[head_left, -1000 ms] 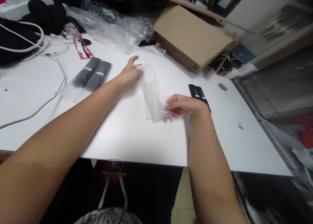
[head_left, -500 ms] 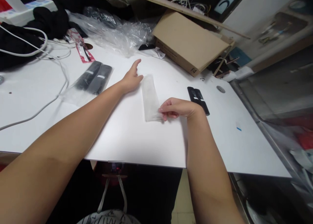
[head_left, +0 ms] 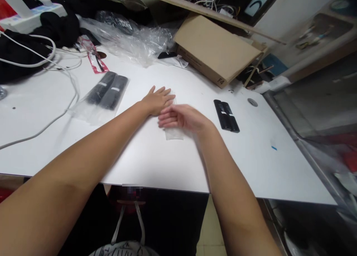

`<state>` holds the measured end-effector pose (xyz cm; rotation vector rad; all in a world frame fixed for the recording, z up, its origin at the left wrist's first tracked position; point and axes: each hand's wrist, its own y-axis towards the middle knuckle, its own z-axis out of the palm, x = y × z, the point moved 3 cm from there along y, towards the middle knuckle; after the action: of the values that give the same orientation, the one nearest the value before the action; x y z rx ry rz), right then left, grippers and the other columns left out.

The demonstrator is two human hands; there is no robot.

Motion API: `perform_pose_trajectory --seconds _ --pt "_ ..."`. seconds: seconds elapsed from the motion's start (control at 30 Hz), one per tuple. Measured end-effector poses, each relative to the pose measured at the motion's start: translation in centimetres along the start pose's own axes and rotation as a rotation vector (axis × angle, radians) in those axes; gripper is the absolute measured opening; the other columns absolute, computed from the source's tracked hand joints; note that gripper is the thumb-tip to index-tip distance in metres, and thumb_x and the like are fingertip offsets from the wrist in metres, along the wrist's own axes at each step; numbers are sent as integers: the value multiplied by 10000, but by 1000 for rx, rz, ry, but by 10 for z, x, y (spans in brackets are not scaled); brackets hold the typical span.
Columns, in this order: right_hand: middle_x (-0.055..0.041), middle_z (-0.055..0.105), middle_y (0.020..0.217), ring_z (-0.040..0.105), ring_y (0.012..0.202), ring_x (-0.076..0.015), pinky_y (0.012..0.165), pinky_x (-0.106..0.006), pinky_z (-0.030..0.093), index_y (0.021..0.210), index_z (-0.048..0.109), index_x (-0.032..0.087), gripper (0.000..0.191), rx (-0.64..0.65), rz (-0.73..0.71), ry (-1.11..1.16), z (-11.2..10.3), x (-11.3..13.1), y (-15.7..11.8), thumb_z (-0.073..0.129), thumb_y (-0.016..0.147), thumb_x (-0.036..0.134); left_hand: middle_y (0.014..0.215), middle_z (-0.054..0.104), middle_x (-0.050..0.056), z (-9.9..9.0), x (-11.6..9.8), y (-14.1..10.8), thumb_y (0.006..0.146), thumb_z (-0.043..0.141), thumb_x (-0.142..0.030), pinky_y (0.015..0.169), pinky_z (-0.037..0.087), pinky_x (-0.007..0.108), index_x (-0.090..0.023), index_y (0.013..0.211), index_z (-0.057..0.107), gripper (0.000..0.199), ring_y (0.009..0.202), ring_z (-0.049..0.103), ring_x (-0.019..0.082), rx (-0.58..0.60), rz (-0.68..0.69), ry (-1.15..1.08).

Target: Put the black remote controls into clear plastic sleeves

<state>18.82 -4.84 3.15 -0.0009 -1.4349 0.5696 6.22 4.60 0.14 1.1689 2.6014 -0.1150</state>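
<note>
A translucent plastic bag lies flat on the white table, mostly covered by my hands. My left hand rests palm down over its upper part, fingers spread. Just nearer to me, my right hand is over the bag's middle on its edge, fingers stretched toward the left and holding nothing; whether it touches the bag I cannot tell. Left of my hands, a clear bag holds two black oblong items with white labels. Two similar black items lie side by side, unbagged, to the right.
A cardboard box stands at the back right. Crumpled clear plastic and a red-edged packet lie at the back. A white cable runs across the left side. The table's front edge is close to my body.
My right hand has let go of the bag's lower right corner and moved left and up over it. My left hand has shifted right and flattened onto the bag's upper part.
</note>
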Motion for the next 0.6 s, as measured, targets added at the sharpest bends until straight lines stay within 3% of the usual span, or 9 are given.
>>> perform_pose_trajectory --seconds 0.07,0.2,0.4,0.5,0.6 --pt "-209 763 1022 772 916 -249 897 -373 640 1027 722 66 267 54 120 16 4 -13 8 530 1056 248 1745 192 63 1 3 4 1080 264 -457 1276 64 641 -268 1643 346 599 1614 113 342 27 -16 24" --pt "-224 748 1119 762 1010 -259 978 -410 616 1101 701 53 287 101 149 70 -1 -17 8 467 1080 218 1752 146 19 0 8 13 1063 266 -551 1283 25 622 -324 1653 312 634 1617 60 346 61 -54 13" --pt "-181 708 1255 717 1133 -325 840 -486 663 1255 655 134 349 334 246 25 4 -11 -13 609 1034 400 1747 145 22 1 13 22 1031 312 -627 1282 32 625 -343 1646 328 677 1614 66 361 56 -77 10" --pt "-164 736 1170 751 1025 -320 773 -467 671 1249 654 143 417 400 255 -16 1 -9 -19 650 992 471 1745 167 42 2 13 23 1028 301 -647 1279 52 621 -322 1649 325 701 1610 89 373 18 -83 -27" --pt "-114 758 1012 759 756 -249 538 -317 626 1189 677 158 438 321 148 -40 -16 -4 -20 695 939 517 1737 219 79 -14 18 10 1033 356 -604 1290 150 539 -258 1654 309 713 1605 161 343 -173 -80 -144"
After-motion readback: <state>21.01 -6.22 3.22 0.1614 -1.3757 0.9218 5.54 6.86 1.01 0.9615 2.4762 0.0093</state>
